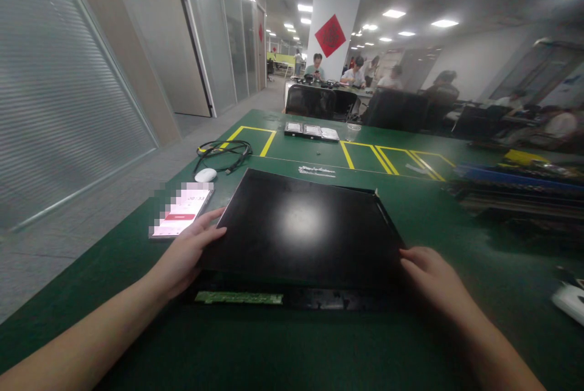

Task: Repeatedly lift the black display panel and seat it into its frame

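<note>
A flat black screen panel [292, 227] with a bright light reflection spans the middle of the view. My left hand [194, 245] is closed on its left edge, thumb on top. At the opposite edge, my right hand [424, 260] pinches the panel between thumb and fingers. Beneath it lies a dark frame or back cover [328, 298], mostly hidden, showing along the near side and at the far right corner. A green strip [239, 298], like a circuit board, shows on the near part of that frame. The panel's near edge appears raised above the frame.
On the green table [283, 348], left of the panel, are a lit phone [180, 211], a white mouse [205, 175] and a coiled black cable [223, 154]. Farther back stand dark boxed parts [311, 131]. Blurred parts [524, 181] are stacked right. People sit beyond the chairs [310, 100].
</note>
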Available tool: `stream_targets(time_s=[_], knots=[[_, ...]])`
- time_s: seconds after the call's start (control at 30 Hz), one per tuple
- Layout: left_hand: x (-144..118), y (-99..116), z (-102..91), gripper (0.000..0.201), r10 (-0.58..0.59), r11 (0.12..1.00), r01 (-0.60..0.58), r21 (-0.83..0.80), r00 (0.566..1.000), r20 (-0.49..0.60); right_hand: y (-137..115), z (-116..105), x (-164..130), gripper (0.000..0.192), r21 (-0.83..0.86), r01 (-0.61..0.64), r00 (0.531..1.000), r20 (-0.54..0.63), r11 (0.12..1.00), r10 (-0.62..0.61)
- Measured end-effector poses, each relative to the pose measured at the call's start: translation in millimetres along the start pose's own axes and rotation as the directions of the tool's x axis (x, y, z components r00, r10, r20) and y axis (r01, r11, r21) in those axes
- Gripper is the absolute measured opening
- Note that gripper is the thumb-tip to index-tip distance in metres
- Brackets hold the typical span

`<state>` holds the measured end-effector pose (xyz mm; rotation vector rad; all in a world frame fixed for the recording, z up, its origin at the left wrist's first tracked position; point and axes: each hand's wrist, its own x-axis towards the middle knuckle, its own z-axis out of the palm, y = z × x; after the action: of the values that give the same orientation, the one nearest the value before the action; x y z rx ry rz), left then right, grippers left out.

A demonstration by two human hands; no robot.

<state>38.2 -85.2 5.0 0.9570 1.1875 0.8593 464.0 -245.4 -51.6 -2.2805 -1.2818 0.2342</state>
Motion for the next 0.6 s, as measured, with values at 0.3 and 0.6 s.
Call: stream_targets(time_s=[0.3, 0.6], knots=[[-1, 3, -3.9, 0.062, 0.021, 1.0, -0.021, 0.011, 0.999, 0.034, 2, 0, 1, 0.039, 0.03, -0.026, 0.999, 0.024, 0.999, 0.025], [12, -4, -22.6, 0.042, 0.294, 0.877, -0.297, 0.379, 0.953, 0.066, -3, -3, 0, 0.039, 0.039, -0.06, 0.998, 0.027, 0.997, 0.059]])
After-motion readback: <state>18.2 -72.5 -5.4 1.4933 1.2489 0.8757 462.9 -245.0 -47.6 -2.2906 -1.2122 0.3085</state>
